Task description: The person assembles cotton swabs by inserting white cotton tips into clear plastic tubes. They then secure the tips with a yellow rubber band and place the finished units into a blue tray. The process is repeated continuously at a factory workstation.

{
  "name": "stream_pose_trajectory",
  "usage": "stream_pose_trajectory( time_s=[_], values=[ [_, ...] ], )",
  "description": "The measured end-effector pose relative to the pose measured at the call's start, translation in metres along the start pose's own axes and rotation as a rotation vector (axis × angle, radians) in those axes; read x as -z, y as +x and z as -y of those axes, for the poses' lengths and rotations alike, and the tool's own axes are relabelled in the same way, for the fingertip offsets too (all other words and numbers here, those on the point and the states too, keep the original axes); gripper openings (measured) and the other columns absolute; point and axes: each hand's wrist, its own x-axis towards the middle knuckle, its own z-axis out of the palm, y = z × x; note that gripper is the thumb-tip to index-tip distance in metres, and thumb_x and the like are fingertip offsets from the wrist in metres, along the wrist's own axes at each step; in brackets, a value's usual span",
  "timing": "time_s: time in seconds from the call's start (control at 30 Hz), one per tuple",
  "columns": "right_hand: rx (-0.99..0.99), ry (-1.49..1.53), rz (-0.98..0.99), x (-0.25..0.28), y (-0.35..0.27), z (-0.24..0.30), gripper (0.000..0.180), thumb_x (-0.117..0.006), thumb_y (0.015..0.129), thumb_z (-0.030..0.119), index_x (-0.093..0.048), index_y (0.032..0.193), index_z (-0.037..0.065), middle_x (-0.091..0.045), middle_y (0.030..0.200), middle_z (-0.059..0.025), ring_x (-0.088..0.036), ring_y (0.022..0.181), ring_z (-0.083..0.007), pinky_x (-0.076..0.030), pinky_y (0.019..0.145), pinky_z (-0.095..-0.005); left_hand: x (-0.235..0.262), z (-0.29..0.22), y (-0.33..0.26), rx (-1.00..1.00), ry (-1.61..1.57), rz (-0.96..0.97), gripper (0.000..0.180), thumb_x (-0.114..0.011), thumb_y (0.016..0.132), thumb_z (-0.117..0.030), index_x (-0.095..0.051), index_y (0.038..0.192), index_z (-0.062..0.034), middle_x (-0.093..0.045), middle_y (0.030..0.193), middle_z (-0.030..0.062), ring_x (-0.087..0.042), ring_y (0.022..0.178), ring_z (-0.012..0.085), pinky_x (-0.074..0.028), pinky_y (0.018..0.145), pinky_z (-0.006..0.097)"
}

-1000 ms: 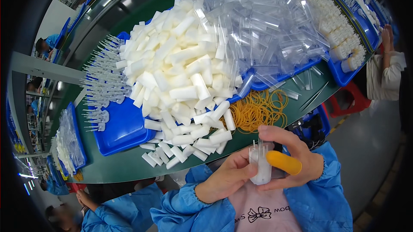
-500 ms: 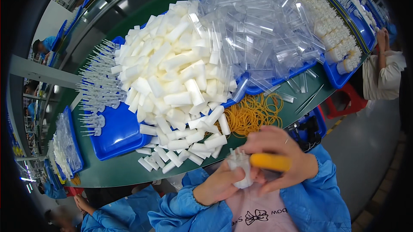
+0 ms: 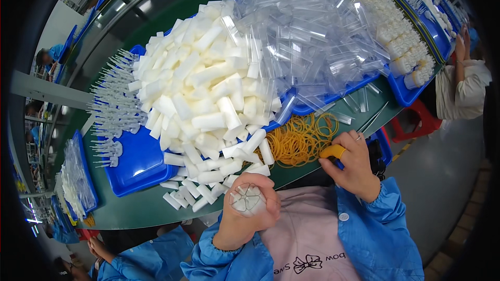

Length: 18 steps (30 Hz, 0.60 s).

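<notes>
My left hand (image 3: 249, 213) is wrapped around a round bundle of white and translucent plastic pieces (image 3: 247, 201). The ends of the pieces face up in a ring of wedges. To its right, my right hand (image 3: 354, 165) hovers at the near edge of a pile of yellow rubber bands (image 3: 299, 138). A yellow finger cot (image 3: 332, 151) covers its index finger, and the thumb sits just below, slightly apart; I see nothing between them. Beside the bands rises a big heap of white foam-like cylinders (image 3: 203, 83), with loose ones lying close to my left hand.
Clear plastic sleeves (image 3: 312, 36) are heaped behind the bands. Tweezers (image 3: 374, 117) lie at the right table edge. A blue tray (image 3: 140, 169) with white pronged parts (image 3: 117, 98) stands left; bundled white parts (image 3: 396, 36) fill another tray at right. Co-workers sit on both sides.
My hands have separated. The left has moved left with the bundle, now tilted ends-up toward me; the right has let go of it and moved up and right to the rubber bands.
</notes>
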Motion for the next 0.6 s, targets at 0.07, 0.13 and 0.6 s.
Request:
stream_pose_trajectory(
  time_s=[0.07,0.13,0.6],
  values=[
    [-0.023,0.045,-0.052,0.001,0.001,-0.002,0.019,-0.074,0.064,0.010,-0.060,0.077,0.007,-0.052,0.081,-0.0067,-0.048,0.073,-0.0243,-0.035,0.066,-0.0361,0.001,-0.001,0.001,-0.011,-0.039,0.051,0.067,-0.079,0.062,-0.003,-0.046,0.120,-0.0003,-0.057,0.079,0.0079,-0.056,0.072,0.0157,-0.046,0.067,0.027],
    [-0.065,0.112,-0.102,0.006,0.002,-0.005,0.017,-0.072,0.065,0.007,-0.061,0.078,0.005,-0.052,0.081,-0.0072,-0.049,0.073,-0.0240,-0.037,0.067,-0.0347,0.004,-0.001,0.001,-0.067,0.190,0.080,0.071,-0.080,0.063,-0.003,-0.045,0.124,0.0001,-0.058,0.081,0.0076,-0.056,0.074,0.0136,-0.045,0.068,0.025],
    [0.055,0.589,0.020,0.022,0.009,0.037,0.017,-0.072,0.071,0.006,-0.062,0.085,0.004,-0.050,0.085,-0.0052,-0.052,0.074,-0.0151,-0.041,0.062,-0.0264,-0.019,0.020,0.025,-0.016,0.698,0.269,0.064,-0.080,0.069,-0.011,-0.047,0.123,-0.0034,-0.058,0.096,0.0058,-0.056,0.092,0.0113,-0.044,0.082,0.025]
  ],
)
